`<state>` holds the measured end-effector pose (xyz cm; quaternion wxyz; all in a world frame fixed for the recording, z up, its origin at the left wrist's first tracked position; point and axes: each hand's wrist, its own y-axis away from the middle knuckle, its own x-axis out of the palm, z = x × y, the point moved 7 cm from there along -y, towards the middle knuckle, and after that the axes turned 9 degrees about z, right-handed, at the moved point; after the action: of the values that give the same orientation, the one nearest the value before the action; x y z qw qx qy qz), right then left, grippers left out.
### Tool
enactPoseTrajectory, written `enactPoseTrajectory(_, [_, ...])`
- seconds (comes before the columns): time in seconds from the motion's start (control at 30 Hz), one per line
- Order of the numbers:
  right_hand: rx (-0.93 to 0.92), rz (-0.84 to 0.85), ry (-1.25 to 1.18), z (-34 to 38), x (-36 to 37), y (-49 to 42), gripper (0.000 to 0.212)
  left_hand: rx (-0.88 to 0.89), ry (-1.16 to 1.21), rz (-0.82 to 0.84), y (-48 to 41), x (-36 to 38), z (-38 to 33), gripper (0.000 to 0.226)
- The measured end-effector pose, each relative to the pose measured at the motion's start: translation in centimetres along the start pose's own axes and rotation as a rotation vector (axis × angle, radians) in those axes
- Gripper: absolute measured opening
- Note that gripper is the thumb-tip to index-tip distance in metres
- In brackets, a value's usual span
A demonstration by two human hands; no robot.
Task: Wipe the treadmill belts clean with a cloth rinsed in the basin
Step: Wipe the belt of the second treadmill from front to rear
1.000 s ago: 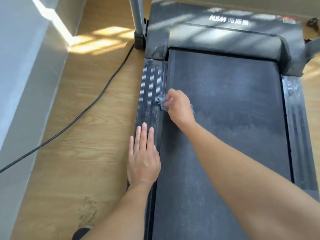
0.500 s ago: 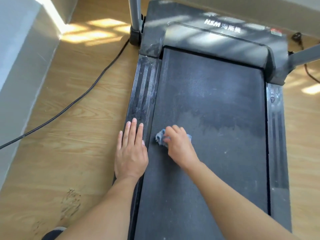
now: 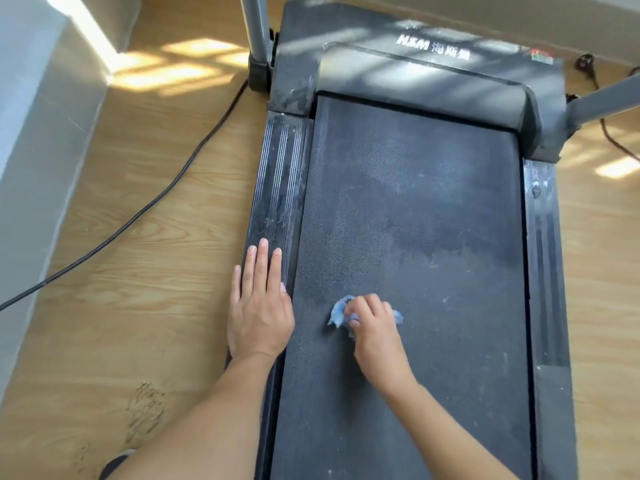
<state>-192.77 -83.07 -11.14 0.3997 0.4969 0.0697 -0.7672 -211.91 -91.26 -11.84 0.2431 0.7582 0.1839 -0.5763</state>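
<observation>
Treadmill belt (image 3: pixel 415 220): dark, dusty and pale-streaked, darker patch mid-length. Blue cloth (image 3: pixel 339 311): crumpled, lying on the belt near its left edge, gripped by the right hand (image 3: pixel 375 329) with fingers (image 3: pixel 367 306) curled over it. Left hand (image 3: pixel 259 313): flat, palm down, on the ribbed left side rail (image 3: pixel 280 174), just beside the belt. Right side rail (image 3: pixel 545 254): dusty. Motor cover (image 3: pixel 415 74): grey, white lettering, small coloured sticker. Two grey uprights, left (image 3: pixel 254 26) and right (image 3: pixel 606 98). Black power cable (image 3: pixel 166 192) trailing across the wooden floor (image 3: pixel 138 289); dark scuff marks (image 3: pixel 145 407) on the boards; sunlight patches by the grey wall (image 3: pixel 31 133).
</observation>
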Motion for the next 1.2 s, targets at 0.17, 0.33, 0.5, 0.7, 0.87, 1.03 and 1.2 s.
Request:
enactPoseTrajectory(0.17, [0.078, -0.059, -0.088, -2.9, -5.3, -9.2, 0.02, 0.016, -0.003, -0.005, 0.0, -0.1, -0.1, 0.061])
enactPoseTrajectory(0.33, [0.25, -0.163, -0.219, -5.9, -11.9, -21.6, 0.019, 0.051, -0.001, -0.007, 0.0, 0.3, -0.1, 0.061])
enactPoseTrajectory(0.5, [0.223, -0.183, -0.129, -5.0, -8.5, -13.3, 0.012, 0.08, 0.039, 0.0, 0.2, 0.4, -0.2, 0.06])
enactPoseTrajectory(0.7, [0.255, -0.082, -0.196, -4.8, -1.3, 4.7, 0.014, 0.065, 0.09, 0.029, 0.2, -0.5, -0.3, 0.076])
enactPoseTrajectory(0.87, [0.33, -0.201, -0.236, -7.1, -6.3, -4.4, 0.028, 0.065, 0.077, -0.014, 0.2, -0.2, -0.3, 0.068])
enactPoseTrajectory(1.03, [0.352, -0.287, -0.123, -9.7, -12.8, -17.2, 0.013, 0.073, 0.063, -0.082, 0.3, 0.0, -0.4, 0.06])
enactPoseTrajectory(1.2, [0.275, -0.151, -0.074, -8.9, -10.2, -11.4, 0.01, 0.057, 0.053, -0.057, 0.4, -0.4, -0.4, 0.064])
